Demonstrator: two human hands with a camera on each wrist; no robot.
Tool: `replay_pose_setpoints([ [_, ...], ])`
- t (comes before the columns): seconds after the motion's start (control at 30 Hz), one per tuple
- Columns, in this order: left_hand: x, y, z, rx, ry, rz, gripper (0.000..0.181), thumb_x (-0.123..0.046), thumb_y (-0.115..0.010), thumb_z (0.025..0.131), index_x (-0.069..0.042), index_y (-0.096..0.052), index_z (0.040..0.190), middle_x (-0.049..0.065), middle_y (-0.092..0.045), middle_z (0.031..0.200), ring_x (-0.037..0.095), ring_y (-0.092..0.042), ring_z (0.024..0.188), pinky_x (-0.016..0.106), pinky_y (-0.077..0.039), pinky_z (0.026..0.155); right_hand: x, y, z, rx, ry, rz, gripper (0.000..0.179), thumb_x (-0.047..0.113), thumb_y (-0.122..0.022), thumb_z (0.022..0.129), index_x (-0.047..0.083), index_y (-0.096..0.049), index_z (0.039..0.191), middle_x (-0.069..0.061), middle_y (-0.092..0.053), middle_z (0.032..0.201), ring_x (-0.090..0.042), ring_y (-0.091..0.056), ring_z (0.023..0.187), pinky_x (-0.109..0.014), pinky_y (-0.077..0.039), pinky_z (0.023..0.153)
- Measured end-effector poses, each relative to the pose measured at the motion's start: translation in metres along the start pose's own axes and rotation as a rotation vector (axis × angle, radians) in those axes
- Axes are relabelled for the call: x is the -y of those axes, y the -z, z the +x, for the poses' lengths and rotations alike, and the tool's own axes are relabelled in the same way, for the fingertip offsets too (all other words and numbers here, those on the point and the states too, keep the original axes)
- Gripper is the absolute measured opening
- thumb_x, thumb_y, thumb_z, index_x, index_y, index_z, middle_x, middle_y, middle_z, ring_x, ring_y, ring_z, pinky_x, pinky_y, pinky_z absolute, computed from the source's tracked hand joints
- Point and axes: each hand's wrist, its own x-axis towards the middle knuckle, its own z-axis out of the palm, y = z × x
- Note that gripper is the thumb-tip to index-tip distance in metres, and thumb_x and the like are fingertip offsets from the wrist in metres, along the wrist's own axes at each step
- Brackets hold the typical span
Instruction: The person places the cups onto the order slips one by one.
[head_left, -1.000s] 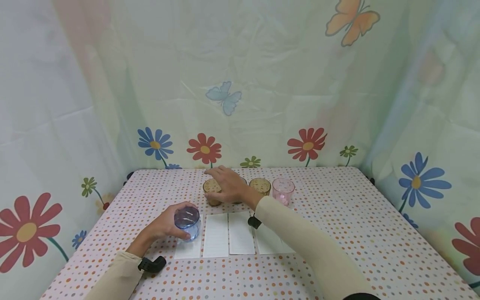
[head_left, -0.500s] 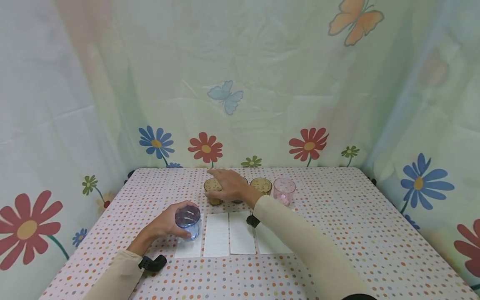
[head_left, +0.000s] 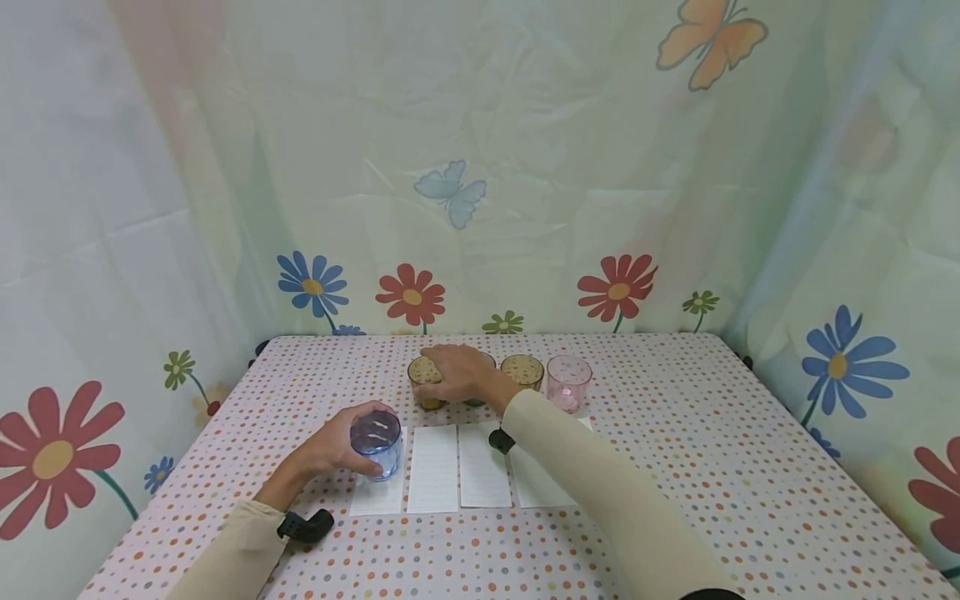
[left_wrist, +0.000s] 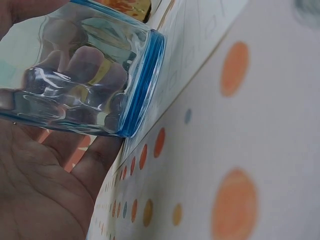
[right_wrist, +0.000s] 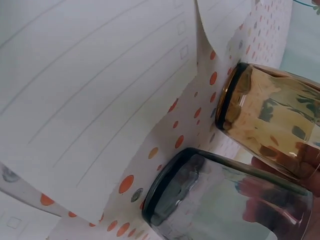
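Only the blue glass is at the paper row, gripped by the left hand; four glasses remain behind this row, the right hand around the leftmost amber glass (whether gripping, I cannot tell).

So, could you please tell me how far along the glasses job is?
Looks nearly done: the blue glass is at the leftmost white sheet. In hand: the left hand holds it, while the right hand curls round the left amber glass behind the sheets. Probably to come: the grey glass, right amber glass and pink glass are in the back row, and the second sheet from the left bears no glass.
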Motion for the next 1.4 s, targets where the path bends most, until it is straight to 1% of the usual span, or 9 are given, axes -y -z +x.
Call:
replay_pose_setpoints([
  [0.1,0.000,0.000,0.000,0.001,-0.001,0.000,0.086,-0.016,-0.094,0.061,0.003,-0.054,0.135,0.011,-0.065,0.126,0.034,-0.057,0.121,0.054,-0.039,0.104,0.001,0.002,0.001,0.017,-0.018,0.014,0.084,0.068,-0.052,0.090,0.019,-0.039,0.157,-0.004,-0.045,0.157,-0.027,-0.043,0.144,-0.050,-0.035,0.114],
  [0.23,-0.001,0.000,0.000,0.002,-0.001,0.002,0.086,-0.016,-0.093,0.061,0.003,-0.054,0.135,0.011,-0.065,0.126,0.033,-0.057,0.120,0.052,-0.041,0.104,0.002,0.004,0.002,0.025,-0.042,0.060,0.083,0.066,-0.058,0.089,0.019,-0.043,0.155,-0.003,-0.050,0.154,-0.026,-0.047,0.140,-0.050,-0.039,0.112],
  [0.43,-0.002,0.000,-0.001,0.001,0.007,0.023,0.086,-0.017,-0.093,0.062,0.003,-0.054,0.135,0.011,-0.064,0.127,0.034,-0.056,0.121,0.051,-0.042,0.104,0.004,0.006,0.007,0.008,-0.090,0.156,0.078,0.060,-0.069,0.082,0.019,-0.053,0.147,-0.002,-0.061,0.138,-0.022,-0.058,0.121,-0.047,-0.048,0.101],
  [0.63,-0.003,0.000,-0.003,-0.012,0.031,0.034,0.088,-0.017,-0.093,0.061,0.002,-0.053,0.137,0.012,-0.063,0.129,0.035,-0.054,0.123,0.055,-0.040,0.104,0.007,0.005,0.008,-0.005,-0.104,0.209,0.076,0.055,-0.074,0.080,0.017,-0.057,0.143,-0.001,-0.066,0.125,-0.018,-0.061,0.108,-0.041,-0.052,0.094],
  [0.77,-0.003,0.000,-0.003,-0.011,0.041,0.037,0.088,-0.017,-0.093,0.061,0.002,-0.053,0.137,0.012,-0.062,0.130,0.034,-0.054,0.124,0.054,-0.040,0.104,0.009,0.005,0.008,-0.004,-0.131,0.227,0.075,0.053,-0.075,0.078,0.018,-0.058,0.142,-0.002,-0.066,0.122,-0.017,-0.059,0.102,-0.040,-0.053,0.090],
  [0.9,-0.003,-0.001,-0.002,-0.012,0.041,0.038,0.088,-0.017,-0.093,0.061,0.002,-0.053,0.137,0.012,-0.063,0.129,0.034,-0.053,0.124,0.054,-0.040,0.104,0.009,0.005,0.009,-0.008,-0.145,0.222,0.076,0.052,-0.076,0.076,0.018,-0.058,0.142,-0.001,-0.065,0.124,-0.017,-0.059,0.103,-0.039,-0.053,0.091],
  [1.03,-0.004,-0.001,-0.002,-0.014,0.045,0.036,0.088,-0.016,-0.093,0.061,0.002,-0.053,0.137,0.012,-0.063,0.128,0.034,-0.054,0.123,0.054,-0.040,0.104,0.008,0.004,0.011,-0.011,-0.118,0.191,0.075,0.051,-0.076,0.077,0.016,-0.058,0.141,0.000,-0.065,0.127,-0.018,-0.060,0.109,-0.039,-0.051,0.095],
  [1.13,-0.004,-0.001,-0.002,-0.013,0.045,0.037,0.087,-0.015,-0.093,0.061,0.002,-0.053,0.137,0.012,-0.063,0.128,0.034,-0.054,0.123,0.054,-0.040,0.103,0.008,0.005,0.011,-0.014,-0.102,0.187,0.074,0.050,-0.076,0.078,0.015,-0.058,0.141,-0.001,-0.065,0.128,-0.019,-0.060,0.112,-0.039,-0.051,0.096],
  [1.4,-0.003,-0.001,-0.002,-0.008,0.031,0.023,0.087,-0.014,-0.092,0.061,0.003,-0.053,0.137,0.012,-0.063,0.128,0.034,-0.054,0.123,0.054,-0.040,0.104,0.009,0.005,0.011,-0.013,-0.118,0.194,0.073,0.050,-0.077,0.078,0.014,-0.059,0.139,-0.002,-0.065,0.129,-0.019,-0.060,0.112,-0.039,-0.051,0.097],
])
